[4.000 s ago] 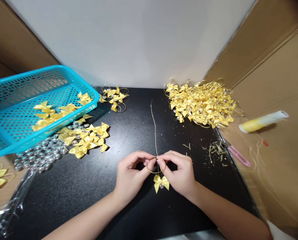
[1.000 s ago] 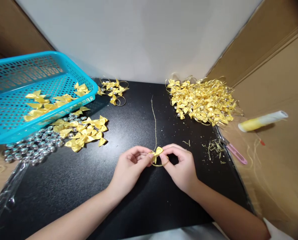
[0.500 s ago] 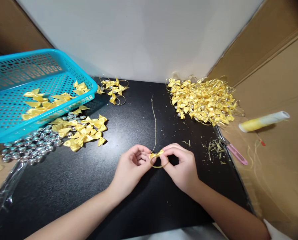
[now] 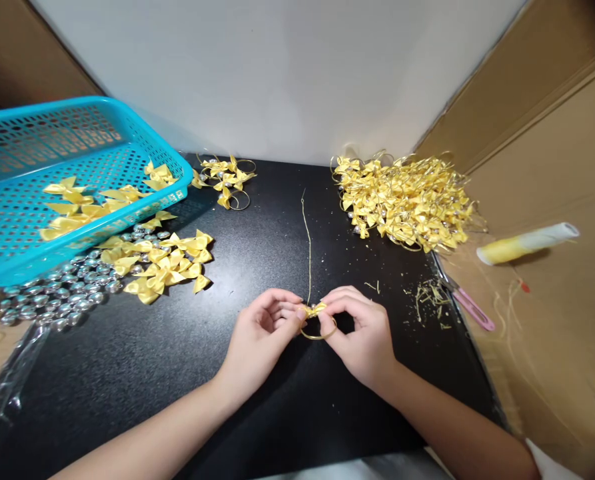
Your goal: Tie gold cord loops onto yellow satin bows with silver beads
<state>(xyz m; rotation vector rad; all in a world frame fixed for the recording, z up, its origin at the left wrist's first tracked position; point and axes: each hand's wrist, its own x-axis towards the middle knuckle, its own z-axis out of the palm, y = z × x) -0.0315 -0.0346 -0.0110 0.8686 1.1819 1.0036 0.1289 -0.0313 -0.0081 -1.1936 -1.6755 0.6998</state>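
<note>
A small yellow ribbon bow point(image 4: 313, 309) sits at the top of a thin gold loop point(image 4: 319, 331), just above the black table point(image 4: 257, 407) near its middle; a gold cord point(image 4: 307, 240) runs from the bow away across the table. By its look the bow is very light, soft and easily crushed, and the loop springy and quick to bend out of shape; the knot where cord and bow meet seems the safest place to pinch it.

The left hand point(image 4: 262, 333) is closed to a fingertip pinch, thumb and forefinger meeting on the bow's left side, the other fingers curled loosely; the right hand point(image 4: 362, 330) pinches in the same way on the bow's right side, with the loop hanging between the two hands.

To the left lie loose yellow bows point(image 4: 167, 263) beside a spread of silver beads point(image 4: 57, 300); a tilted blue basket point(image 4: 12, 193) behind them holds more bows. A few looped bows point(image 4: 226, 177) lie at the far edge; a large heap of finished bows point(image 4: 404, 203) fills the far right corner. Cord trimmings point(image 4: 430, 297), pink snips point(image 4: 472, 308) and a spool point(image 4: 527, 243) lie to the right.
</note>
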